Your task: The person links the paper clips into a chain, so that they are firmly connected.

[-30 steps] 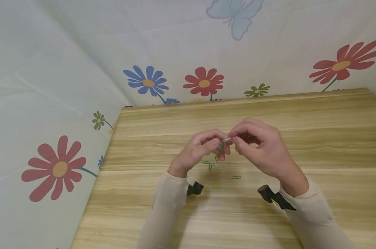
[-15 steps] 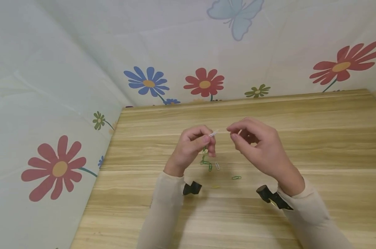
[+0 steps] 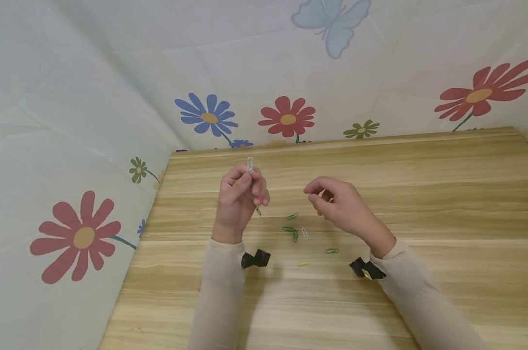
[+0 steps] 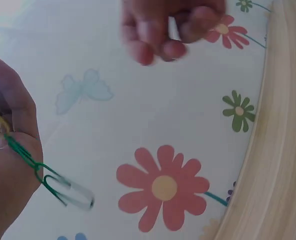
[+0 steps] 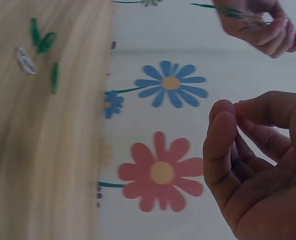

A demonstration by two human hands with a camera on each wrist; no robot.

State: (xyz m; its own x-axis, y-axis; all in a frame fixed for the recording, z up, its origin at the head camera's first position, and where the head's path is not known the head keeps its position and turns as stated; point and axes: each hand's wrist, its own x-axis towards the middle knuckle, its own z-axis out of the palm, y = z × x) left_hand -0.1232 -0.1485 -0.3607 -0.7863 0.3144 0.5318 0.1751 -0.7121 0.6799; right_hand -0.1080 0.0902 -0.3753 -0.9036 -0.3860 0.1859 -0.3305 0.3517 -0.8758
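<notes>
My left hand (image 3: 235, 204) is raised over the left part of the table and pinches a chain of linked paper clips. A white paper clip (image 3: 250, 164) sticks up above the thumb. Below the fingers, a green paper clip (image 3: 258, 211) of the same chain dangles. The left wrist view shows yellow and green clips (image 4: 20, 149) hanging along the palm; fingers hide some links. My right hand (image 3: 340, 204) hovers farther right, fingers loosely bent and nothing visible in them. Its thumb and forefinger tips come close together in the right wrist view.
Between and below the hands lie loose clips on the wooden table (image 3: 443, 209): several green ones (image 3: 292, 216), a white one (image 3: 305, 234) and a yellow one (image 3: 304, 264). A flower-printed cloth wall (image 3: 399, 87) borders the back and left sides.
Both hands were together at a white clip, then parted. The left hand has moved left and turned upward with the chain, lifting it off the table area. The right hand has shifted slightly left and lower.
</notes>
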